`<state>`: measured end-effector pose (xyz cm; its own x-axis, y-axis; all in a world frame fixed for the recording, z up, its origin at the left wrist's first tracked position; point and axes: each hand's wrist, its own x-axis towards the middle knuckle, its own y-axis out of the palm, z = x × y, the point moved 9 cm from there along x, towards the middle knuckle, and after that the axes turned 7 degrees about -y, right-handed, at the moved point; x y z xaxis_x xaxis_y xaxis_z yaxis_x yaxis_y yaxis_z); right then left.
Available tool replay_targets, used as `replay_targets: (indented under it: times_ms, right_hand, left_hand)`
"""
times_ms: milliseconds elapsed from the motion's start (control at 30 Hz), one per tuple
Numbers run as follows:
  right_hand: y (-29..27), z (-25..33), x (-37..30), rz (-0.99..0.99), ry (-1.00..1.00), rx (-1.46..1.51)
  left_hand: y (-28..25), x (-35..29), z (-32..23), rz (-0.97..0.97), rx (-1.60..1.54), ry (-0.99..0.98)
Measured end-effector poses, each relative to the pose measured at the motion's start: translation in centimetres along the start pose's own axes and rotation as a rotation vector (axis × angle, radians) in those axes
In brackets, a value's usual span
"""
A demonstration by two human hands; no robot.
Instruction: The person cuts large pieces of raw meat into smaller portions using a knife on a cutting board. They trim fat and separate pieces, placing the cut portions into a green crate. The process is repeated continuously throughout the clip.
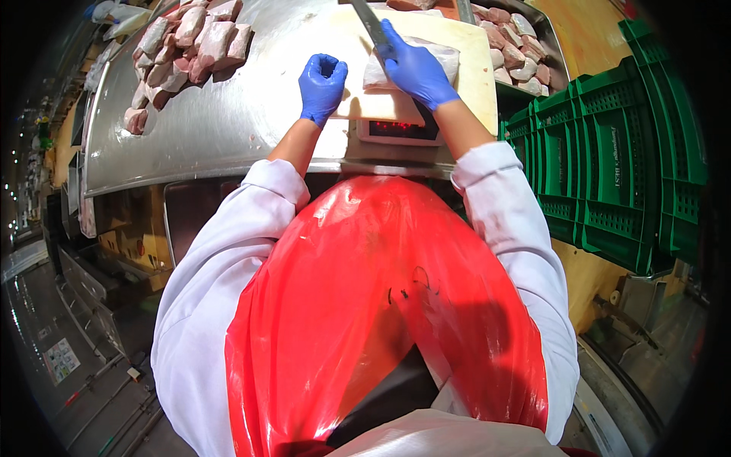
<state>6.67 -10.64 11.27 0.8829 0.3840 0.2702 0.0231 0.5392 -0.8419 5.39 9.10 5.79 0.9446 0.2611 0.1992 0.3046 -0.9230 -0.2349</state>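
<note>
We are seeing stacked green crates [624, 152] standing at our right; their insides are hidden from us, so we cannot tell what they are holding. A steel tray [544, 38] at the far right of the table is carrying pale pink meat chunks [514, 57], and a loose pile of meat pieces [186, 46] is lying straight on the steel table [228, 129] at far left.

Our right hand [415, 68], in a blue glove, is gripping a long knife [371, 23] and pressing down on a pale piece of meat [449, 57], which is lying on the cream cutting board [476, 84]. The board is sitting over a scale with a red lit display [400, 129] at the table's near edge.

Our left hand [322, 84], also gloved, is curling into a loose fist holding nothing, resting at the board's left edge.

Bare steel is stretching between the left pile and the board. The table's near edge is meeting our red apron [381, 305]; the crates are crowding the right side.
</note>
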Motion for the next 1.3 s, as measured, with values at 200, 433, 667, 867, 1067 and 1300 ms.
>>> replay_targets:
  times_ms: [200, 433, 667, 867, 1067, 1300]
  right_hand:
    - [2.6, 0.9, -2.1, 0.271, 0.051, -0.215]
    - [0.1, 2.6, -9.2, 0.443, -0.042, -0.382]
    - [-4.8, 2.5, -17.3, 0.607, 0.008, -0.446]
    - [-7.7, -0.6, -19.0, 0.19, 0.139, -0.038]
    - [-1.8, 1.3, -8.0, -0.109, 0.0, 0.027]
    - [2.4, 2.4, -5.4, 0.272, -0.11, -0.339]
  left_hand:
    - [3.3, -5.5, -3.6, 0.094, 0.444, 0.443]
    - [3.5, -6.2, -2.8, 0.06, 0.561, 0.455]
    - [2.7, -5.2, -1.3, 0.096, 0.467, 0.346]
    - [4.3, -4.1, -4.3, 0.279, 0.467, 0.441]
    - [4.7, -4.7, -3.0, 0.284, 0.465, 0.451]
    - [4.6, -5.3, -2.7, 0.218, 0.514, 0.445]
